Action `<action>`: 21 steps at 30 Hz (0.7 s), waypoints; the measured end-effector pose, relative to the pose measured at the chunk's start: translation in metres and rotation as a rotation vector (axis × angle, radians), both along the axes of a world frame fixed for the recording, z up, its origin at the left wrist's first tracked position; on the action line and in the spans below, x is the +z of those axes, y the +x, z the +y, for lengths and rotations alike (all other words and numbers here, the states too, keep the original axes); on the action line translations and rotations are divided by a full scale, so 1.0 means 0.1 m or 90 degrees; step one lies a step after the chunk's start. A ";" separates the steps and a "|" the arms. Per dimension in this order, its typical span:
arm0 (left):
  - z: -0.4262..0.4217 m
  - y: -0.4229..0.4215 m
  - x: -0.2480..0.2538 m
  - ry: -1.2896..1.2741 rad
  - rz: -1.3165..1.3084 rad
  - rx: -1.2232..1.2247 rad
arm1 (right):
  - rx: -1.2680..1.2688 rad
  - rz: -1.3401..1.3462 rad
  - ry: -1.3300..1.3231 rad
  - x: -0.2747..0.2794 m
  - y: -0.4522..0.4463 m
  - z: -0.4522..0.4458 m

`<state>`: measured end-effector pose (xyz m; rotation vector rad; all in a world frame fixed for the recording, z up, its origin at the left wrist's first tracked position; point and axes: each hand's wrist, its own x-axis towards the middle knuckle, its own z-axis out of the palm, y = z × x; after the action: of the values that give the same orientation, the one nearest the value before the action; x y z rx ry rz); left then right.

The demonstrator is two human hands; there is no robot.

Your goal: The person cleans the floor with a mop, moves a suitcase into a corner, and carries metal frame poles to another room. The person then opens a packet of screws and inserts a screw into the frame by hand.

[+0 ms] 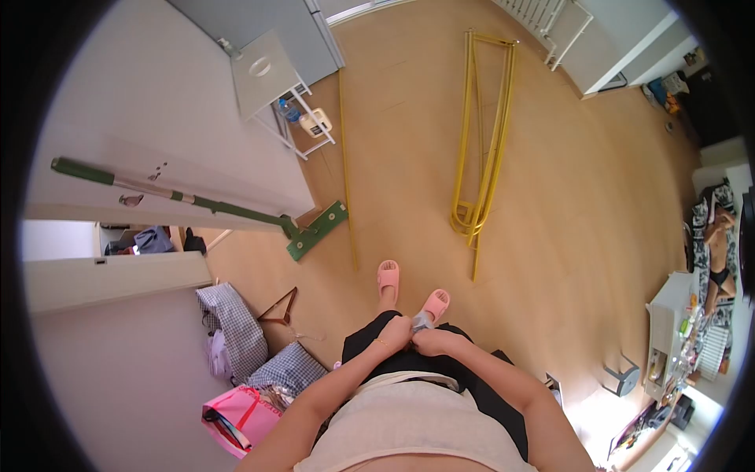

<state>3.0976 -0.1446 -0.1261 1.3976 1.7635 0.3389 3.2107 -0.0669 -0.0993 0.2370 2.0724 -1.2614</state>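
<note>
In front of my black shorts (366, 338) my two hands are close together, both with the fingers closed. My left hand (397, 333) and my right hand (431, 342) pinch a small greyish piece (423, 322), which looks like cloth; most of it is hidden by the fingers. Just beyond the hands are my feet in pink slippers (388, 275). A yellow metal rack frame (491, 141) lies on the floor ahead, apart from my hands. To the left, a green flat mop (316, 230) leans by the wall.
A white side table (263, 75) stands at the upper left, with a jug (316, 123) underneath. On the left floor are checked bags (236, 322), a wooden hanger (281, 305) and a pink bag (248, 413). At right are a grey stool (623, 379) and a person (717, 252) on a bed.
</note>
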 end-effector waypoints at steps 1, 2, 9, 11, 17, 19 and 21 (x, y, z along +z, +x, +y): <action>0.03 -0.07 0.03 -0.038 -0.030 0.000 | -0.078 0.019 -0.010 0.06 -0.03 0.06; 0.05 -0.14 0.05 -0.082 -0.063 0.003 | -0.155 0.068 -0.047 -0.01 -0.03 0.10; 0.13 -0.61 -0.02 -0.112 -0.008 0.045 | -0.536 0.147 0.137 -0.25 -0.19 0.42; 0.07 -0.77 -0.05 -0.166 -0.019 0.076 | -0.583 0.130 0.065 -0.91 -0.23 0.46; -1.01 -0.85 -0.53 -0.210 -0.158 0.376 | -0.646 -0.067 0.013 -2.45 -0.69 0.29; -1.16 -0.74 -0.42 -0.207 -0.134 0.556 | -0.493 0.257 0.464 -3.38 -0.88 0.09; -1.42 -0.65 -0.42 -0.273 -0.098 0.647 | -0.394 -0.100 0.246 -2.98 -1.33 0.20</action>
<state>3.0325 -0.2867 -0.1683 0.0960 2.1279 0.5301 3.0782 -0.0465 -0.3969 1.1861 2.1619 -1.1048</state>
